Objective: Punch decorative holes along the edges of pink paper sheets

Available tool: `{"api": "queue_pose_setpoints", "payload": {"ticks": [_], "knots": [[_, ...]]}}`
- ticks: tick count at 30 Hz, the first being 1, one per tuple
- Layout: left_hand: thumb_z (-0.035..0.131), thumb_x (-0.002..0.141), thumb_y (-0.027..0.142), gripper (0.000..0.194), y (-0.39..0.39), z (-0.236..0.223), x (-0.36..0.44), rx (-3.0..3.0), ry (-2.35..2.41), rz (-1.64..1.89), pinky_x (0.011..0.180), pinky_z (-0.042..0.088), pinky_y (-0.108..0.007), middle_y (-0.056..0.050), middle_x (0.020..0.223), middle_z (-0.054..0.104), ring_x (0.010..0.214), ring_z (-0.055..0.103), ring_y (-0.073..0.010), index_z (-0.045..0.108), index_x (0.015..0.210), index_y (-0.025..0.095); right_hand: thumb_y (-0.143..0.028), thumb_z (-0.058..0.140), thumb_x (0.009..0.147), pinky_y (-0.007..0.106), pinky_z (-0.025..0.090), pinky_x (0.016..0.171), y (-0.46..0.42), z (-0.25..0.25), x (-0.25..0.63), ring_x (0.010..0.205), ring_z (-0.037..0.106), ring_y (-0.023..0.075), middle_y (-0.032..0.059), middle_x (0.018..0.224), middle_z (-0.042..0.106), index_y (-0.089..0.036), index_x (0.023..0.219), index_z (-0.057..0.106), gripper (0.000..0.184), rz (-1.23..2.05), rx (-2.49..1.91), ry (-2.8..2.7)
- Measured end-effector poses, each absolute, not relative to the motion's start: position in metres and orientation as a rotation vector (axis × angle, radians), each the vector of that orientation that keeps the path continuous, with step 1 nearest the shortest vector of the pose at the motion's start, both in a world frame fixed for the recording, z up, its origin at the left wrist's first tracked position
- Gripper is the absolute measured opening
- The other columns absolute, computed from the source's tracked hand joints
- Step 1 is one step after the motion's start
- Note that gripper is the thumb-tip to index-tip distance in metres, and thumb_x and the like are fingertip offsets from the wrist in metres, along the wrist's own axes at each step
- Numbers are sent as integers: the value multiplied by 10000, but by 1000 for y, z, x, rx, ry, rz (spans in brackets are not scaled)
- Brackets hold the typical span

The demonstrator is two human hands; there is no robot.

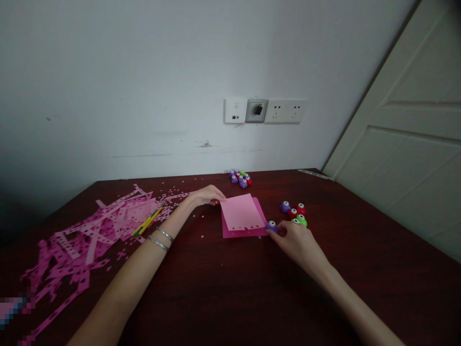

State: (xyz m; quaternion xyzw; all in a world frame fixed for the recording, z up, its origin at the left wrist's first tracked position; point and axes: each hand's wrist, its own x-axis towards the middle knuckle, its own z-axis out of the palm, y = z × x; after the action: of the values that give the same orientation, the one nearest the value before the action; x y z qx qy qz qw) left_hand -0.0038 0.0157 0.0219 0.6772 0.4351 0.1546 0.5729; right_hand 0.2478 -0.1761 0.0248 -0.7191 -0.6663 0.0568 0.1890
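My left hand [209, 194], with two silver bracelets on the wrist, pinches the upper left corner of a light pink sheet of paper [239, 211]. A row of small punched holes runs along that sheet's near edge. Under it lies a darker pink sheet [234, 234], turned slightly so its edges stick out. At the lower right corner of the paper, my right hand [295, 238] has its thumb and fingers closed around a purple paper punch [271, 227]. Whether the corner sits inside the punch I cannot tell. Close beyond that hand are red punches [300, 208], green punches [301, 220] and another purple punch [285, 206].
Punched pink paper strips [72, 245] and scraps are heaped on the left, with a yellow cutter knife [147, 222] on them. More coloured punches [240, 179] stand by the wall. Wall sockets [284, 111] are above the dark wooden table [216, 298]; a white door [414, 125] is at right.
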Motion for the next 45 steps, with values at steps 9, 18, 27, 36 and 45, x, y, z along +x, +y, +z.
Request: {"api": "queue_pose_setpoints", "payload": {"ticks": [9, 18, 27, 36, 45], "knots": [[719, 546, 240, 218, 14, 23, -1, 1575, 1015, 357, 504, 303, -248, -55, 610, 604, 534, 441, -79, 710, 711, 98, -405, 538, 770, 271, 381, 551, -176, 22, 247, 605, 600, 193, 58, 652, 651, -185, 658, 632, 265, 147, -1995, -1892], [727, 535, 260, 231, 15, 18, 3, 1590, 977, 349, 498, 301, -245, -50, 607, 608, 539, 454, -83, 707, 707, 108, -389, 535, 787, 269, 373, 555, -175, 17, 243, 590, 578, 178, 60, 657, 642, -167, 682, 634, 265, 119, -1962, -1939], [657, 609, 294, 237, 14, 14, 6, 1776, 1011, 350, 533, 320, -266, -24, 572, 567, 518, 426, -95, 696, 761, 117, -397, 535, 794, 268, 373, 560, -172, 9, 242, 591, 585, 178, 67, 667, 641, -163, 682, 623, 274, 126, -1930, -1965], [537, 738, 428, 495, -27, 35, 39, 2632, 1110, 341, 906, 321, -403, -176, 1169, 516, 1123, 393, -328, 580, 1128, 126, -403, 632, 715, 253, 367, 540, -170, 8, 250, 609, 578, 173, 37, 681, 649, -177, 679, 623, 228, 230, -1882, -1981], [452, 729, 654, 916, -54, 15, 60, 2494, 965, -233, 1071, 100, -472, -142, 1489, 64, 1353, 16, -334, 158, 1423, 134, -258, 587, 744, 248, 370, 580, -169, 8, 252, 638, 576, 160, 24, 709, 646, -171, 729, 633, 99, 310, -1817, -1992]]}}
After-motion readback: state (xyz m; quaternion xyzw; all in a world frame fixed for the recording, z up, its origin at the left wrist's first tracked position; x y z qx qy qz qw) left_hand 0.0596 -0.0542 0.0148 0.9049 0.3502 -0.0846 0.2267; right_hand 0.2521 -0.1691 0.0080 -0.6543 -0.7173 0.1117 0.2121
